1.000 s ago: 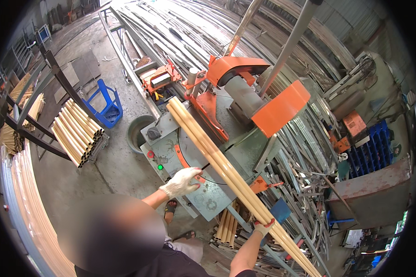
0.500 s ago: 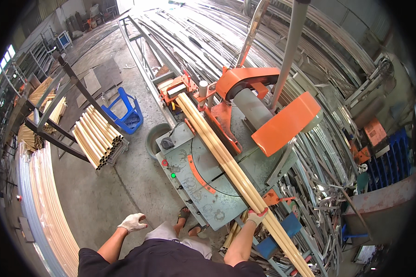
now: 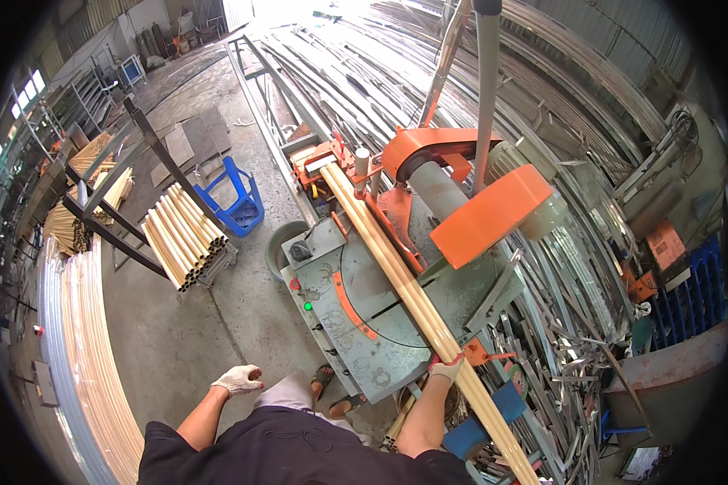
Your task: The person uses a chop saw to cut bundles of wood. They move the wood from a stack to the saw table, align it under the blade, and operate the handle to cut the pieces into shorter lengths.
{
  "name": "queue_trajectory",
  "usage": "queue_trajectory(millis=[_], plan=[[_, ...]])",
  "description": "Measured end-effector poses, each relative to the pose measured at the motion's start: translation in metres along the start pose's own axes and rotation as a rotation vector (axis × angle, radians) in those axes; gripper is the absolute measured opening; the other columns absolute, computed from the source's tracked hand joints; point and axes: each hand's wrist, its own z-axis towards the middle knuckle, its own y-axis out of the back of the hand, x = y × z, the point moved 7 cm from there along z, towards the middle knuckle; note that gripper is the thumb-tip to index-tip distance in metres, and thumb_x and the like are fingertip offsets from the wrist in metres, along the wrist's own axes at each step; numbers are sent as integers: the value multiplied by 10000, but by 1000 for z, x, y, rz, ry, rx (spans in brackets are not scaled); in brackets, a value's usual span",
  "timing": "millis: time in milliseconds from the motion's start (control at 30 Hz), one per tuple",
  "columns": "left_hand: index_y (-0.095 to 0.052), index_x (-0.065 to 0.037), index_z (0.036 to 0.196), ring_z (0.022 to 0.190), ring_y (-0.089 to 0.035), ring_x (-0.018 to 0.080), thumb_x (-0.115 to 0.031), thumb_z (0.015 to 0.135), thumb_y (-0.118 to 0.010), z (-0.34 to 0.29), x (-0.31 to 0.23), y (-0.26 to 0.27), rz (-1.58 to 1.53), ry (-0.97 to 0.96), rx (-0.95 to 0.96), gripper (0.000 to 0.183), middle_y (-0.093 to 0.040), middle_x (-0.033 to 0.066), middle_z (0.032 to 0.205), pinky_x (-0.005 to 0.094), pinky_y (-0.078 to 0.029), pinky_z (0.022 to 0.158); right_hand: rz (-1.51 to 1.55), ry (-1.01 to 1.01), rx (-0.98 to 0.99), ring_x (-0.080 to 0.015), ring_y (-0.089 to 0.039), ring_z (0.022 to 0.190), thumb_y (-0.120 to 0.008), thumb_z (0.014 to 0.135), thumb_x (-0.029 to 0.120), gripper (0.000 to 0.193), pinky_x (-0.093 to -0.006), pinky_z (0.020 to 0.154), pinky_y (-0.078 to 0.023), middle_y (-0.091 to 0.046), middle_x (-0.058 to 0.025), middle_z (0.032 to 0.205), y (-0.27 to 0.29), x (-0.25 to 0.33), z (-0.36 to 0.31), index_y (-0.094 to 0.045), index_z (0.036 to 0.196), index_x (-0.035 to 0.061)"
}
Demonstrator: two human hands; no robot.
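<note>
Tan, glossy, long straight tubes (image 3: 421, 311)

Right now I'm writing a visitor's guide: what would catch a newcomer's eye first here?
Probably the bright orange machine cover, right of centre. Next, the long tan tubes slanting across the grey worktable, with the gloved right hand on them lower down.

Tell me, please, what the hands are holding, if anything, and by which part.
The right hand grips the long tan pipes partway along, well back from their far ends; the left hand holds nothing.
</note>
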Motion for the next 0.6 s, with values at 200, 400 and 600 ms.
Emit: queue_trajectory(millis=[200,400,600], plan=[[-707,-64,1256,1158,-685,311,-490,879,-721,12,24,44,9,60,-7,568,-734,156,1241,394,-523,1003,-1082,-180,-132,-203,-398,393,-353,897,907,811,-362,361,-353,-431,-21,534,2,9,-74,-509,776,121],[-757,-72,1064,902,-722,348,-371,843,-714,167,-66,211,136,-398,-223,374,-746,189,969,439,-564,820,-1033,-130,-219,-162,-334,399,-342,971,818,694,-314,365,-256,-419,15,540,-23,-8,-72,-451,726,179],[-687,-26,1120,885,-659,177,-397,947,-723,413,-237,362,-595,-518,-431,411,-740,91,1010,347,-518,789,-695,66,-332,-141,-317,404,-416,1005,747,631,-304,375,-242,-368,48,530,-21,-33,-76,-402,672,211]])
